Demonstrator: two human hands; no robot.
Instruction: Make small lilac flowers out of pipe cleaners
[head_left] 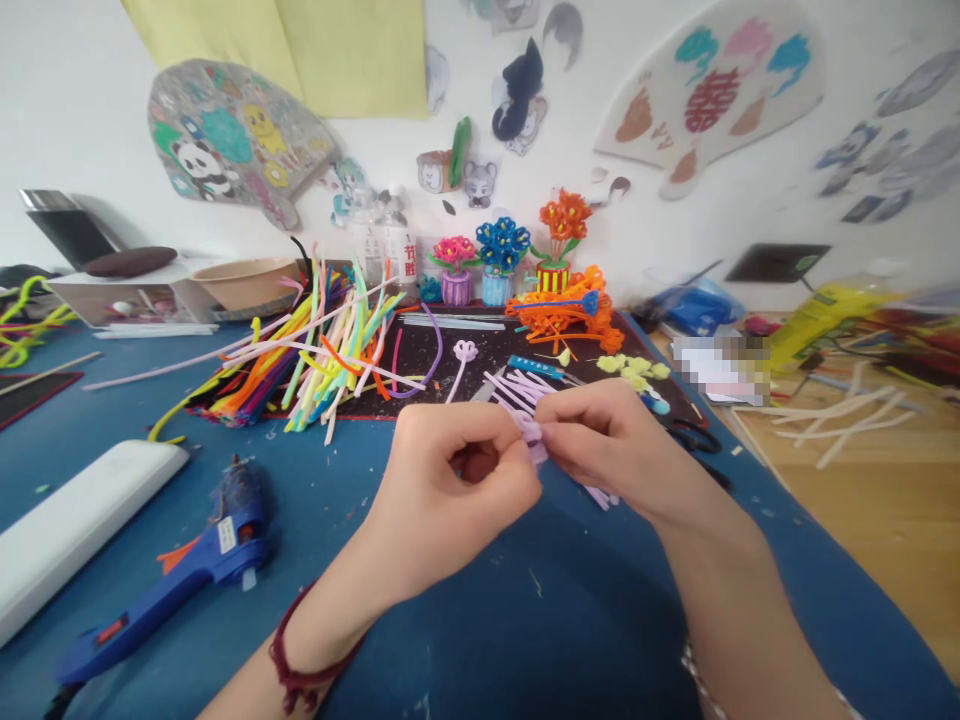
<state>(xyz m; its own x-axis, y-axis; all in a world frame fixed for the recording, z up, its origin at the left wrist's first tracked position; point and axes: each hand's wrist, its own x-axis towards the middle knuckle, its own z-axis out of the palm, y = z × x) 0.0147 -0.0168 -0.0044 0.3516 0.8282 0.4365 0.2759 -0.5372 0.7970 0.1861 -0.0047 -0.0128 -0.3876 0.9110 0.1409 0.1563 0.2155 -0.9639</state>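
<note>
Between the fingertips of both hands is a light purple pipe cleaner point(531, 430), bent into small loops. My left hand point(454, 490) pinches its left side, fingers closed. From the right, my right hand point(611, 450) pinches the same piece; its fingers hide part of it. Several cut lilac pipe cleaner lengths point(598, 495) lie beneath and behind the hands. A finished-looking lilac looped flower on a stem point(465, 351) rests on the dark cutting mat point(480, 345) just beyond. A teal-handled tool point(536, 367) lies close by it.
A blue glue gun point(225, 540) and a white box-like object point(82, 530) lie at left. Behind stand a pile of coloured pipe cleaners point(322, 350), orange pipe cleaner pieces point(574, 318) and small potted flowers point(499, 260). Black scissors point(694, 437) lie beyond my right hand, near yellow pieces point(634, 370).
</note>
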